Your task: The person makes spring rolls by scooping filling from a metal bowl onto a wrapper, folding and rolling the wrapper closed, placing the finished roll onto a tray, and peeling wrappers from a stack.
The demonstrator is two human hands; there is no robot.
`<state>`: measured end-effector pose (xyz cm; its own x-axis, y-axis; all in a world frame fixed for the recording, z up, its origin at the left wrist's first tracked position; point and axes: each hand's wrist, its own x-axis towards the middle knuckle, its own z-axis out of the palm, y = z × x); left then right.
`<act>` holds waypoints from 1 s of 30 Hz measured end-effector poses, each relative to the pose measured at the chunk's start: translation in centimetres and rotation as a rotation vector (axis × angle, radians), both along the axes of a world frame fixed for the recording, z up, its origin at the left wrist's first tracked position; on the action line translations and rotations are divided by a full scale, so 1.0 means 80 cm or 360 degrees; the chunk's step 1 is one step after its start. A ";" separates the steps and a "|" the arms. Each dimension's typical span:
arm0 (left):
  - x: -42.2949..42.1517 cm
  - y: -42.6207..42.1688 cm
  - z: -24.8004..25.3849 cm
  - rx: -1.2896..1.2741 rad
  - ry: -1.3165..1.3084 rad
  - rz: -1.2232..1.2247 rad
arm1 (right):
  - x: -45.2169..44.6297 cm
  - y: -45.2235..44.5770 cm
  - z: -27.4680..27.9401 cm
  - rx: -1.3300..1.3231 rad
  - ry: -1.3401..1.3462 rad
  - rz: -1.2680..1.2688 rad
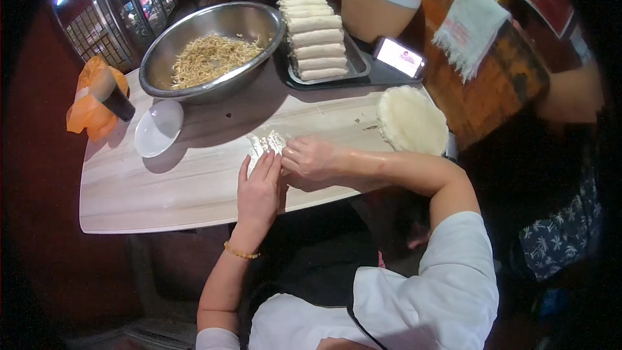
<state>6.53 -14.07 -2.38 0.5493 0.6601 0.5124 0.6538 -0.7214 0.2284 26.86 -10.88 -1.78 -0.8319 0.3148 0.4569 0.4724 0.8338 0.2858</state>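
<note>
My left hand (259, 188) lies near the table's front edge with its fingers stretched forward over a lumpy white patch (271, 141). Right beside it, my right hand (311, 157) has its fingers curled in close to the left fingertips. Whatever sits under or between the fingers is hidden, and I cannot tell whether the white patch is paste or part of a thin wrapper. A stack of round, pale wrappers (413, 120) lies to the right, beyond my right forearm.
A large metal bowl (148, 81) holds bean sprouts. Several pale rolls (315, 35) are piled on a metal tray (360, 61), near a lit phone (400, 58) and a beige jug (379, 6). At left are a white bowl (159, 128), a dark cup (118, 100) and an orange bag (97, 116).
</note>
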 end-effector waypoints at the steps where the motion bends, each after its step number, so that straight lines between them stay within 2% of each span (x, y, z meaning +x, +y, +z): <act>1: 0.001 -0.004 -0.001 -0.0011 0.0012 -0.0006 | 0.001 -0.009 0.002 -0.0011 0.0012 -0.0006; 3: 0.001 -0.015 0.000 -0.0068 0.0057 0.0006 | 0.001 -0.030 0.012 -0.0225 0.0021 -0.0035; 10: -0.007 -0.045 0.015 -0.0162 0.0025 -0.0014 | -0.005 -0.079 0.011 -0.0394 -0.0172 -0.0253; 12: -0.008 -0.052 0.020 -0.0051 0.0002 -0.0114 | -0.006 -0.106 0.014 -0.0275 -0.0057 -0.0430; 14: -0.008 -0.056 0.018 -0.0047 0.0058 -0.0078 | -0.011 -0.133 0.011 -0.0370 -0.0038 -0.0547; 16: -0.004 -0.054 0.018 -0.0123 0.0036 -0.0045 | -0.015 -0.146 0.007 -0.0404 0.0179 -0.0718; 23: 0.010 -0.024 0.011 -0.0042 0.0240 0.0114 | -0.021 -0.106 -0.013 -0.0438 0.0388 -0.0809; 30: 0.014 0.008 -0.011 -0.0131 0.0254 0.0096 | -0.016 -0.076 -0.030 -0.0494 0.0482 -0.0840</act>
<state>7.67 -13.46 -3.28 0.5777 0.7302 0.3649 0.7278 -0.6631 0.1747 25.62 -16.99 -4.18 -0.3806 0.7973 0.4684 0.8598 0.4916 -0.1382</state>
